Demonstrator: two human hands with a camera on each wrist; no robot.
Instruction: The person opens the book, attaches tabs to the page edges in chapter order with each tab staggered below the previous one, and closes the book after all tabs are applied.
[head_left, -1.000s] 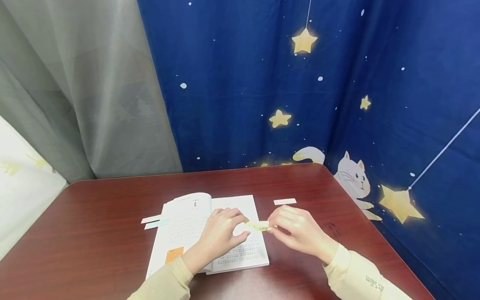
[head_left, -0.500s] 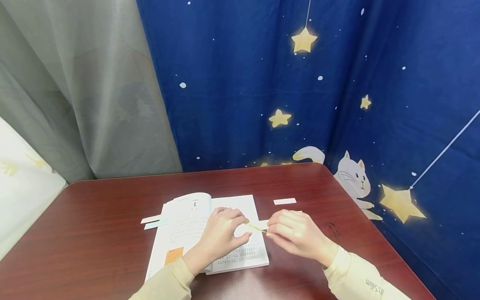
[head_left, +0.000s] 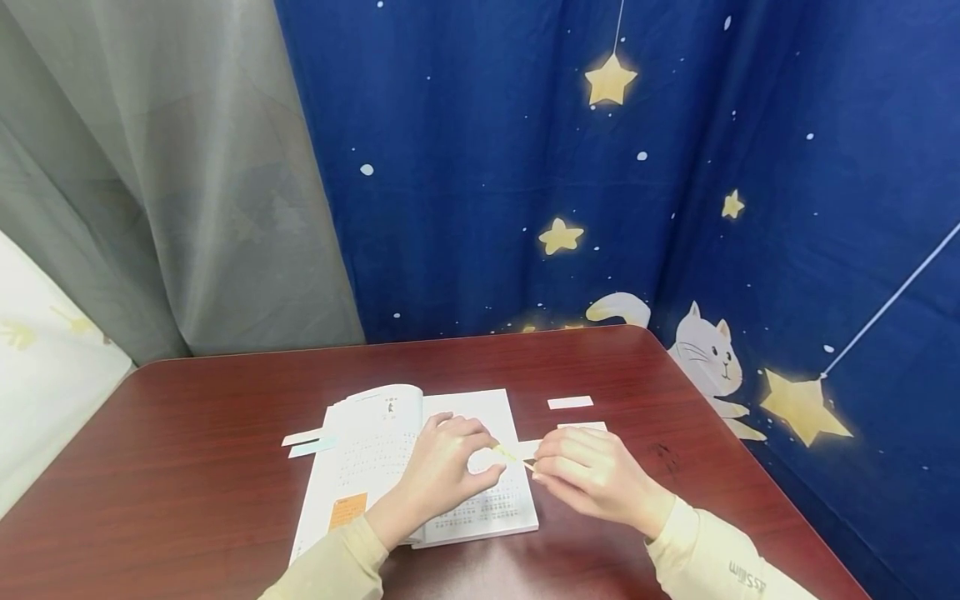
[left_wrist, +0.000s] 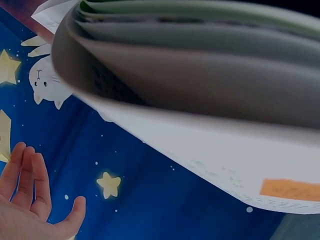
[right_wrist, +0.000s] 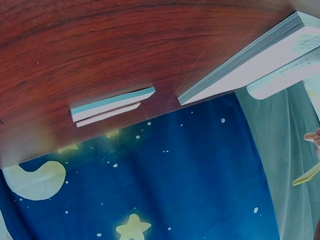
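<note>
In the head view my left hand [head_left: 450, 457] is over the open book [head_left: 487, 517], its index fingertip on a small yellow sticky-note strip [head_left: 504, 452] and its thumb apart below. My right hand [head_left: 592, 471] has its fingers curled and pinches the strip's right end at the book's right edge. The strip appears narrow and tilted here. In the right wrist view the yellow strip [right_wrist: 306, 176] shows at the right edge, near fingertips [right_wrist: 313, 136]. The left wrist view shows a hand [left_wrist: 30, 210] with fingers extended beside a pale yellow piece.
An orange note [head_left: 348, 510] lies on the left page. Pale tabs [head_left: 311, 447] stick out of the book's left edge. A white strip [head_left: 528, 450] shows by the right page. Two more white strips, one farther back [head_left: 570, 402], lie on the red-brown table [head_left: 187, 450]. Curtains hang behind.
The yellow strip has turned from nearly flat to a thinner, slanted look. My right hand has shifted slightly downward, uncovering a white strip behind it. The left hand stays nearly still.
</note>
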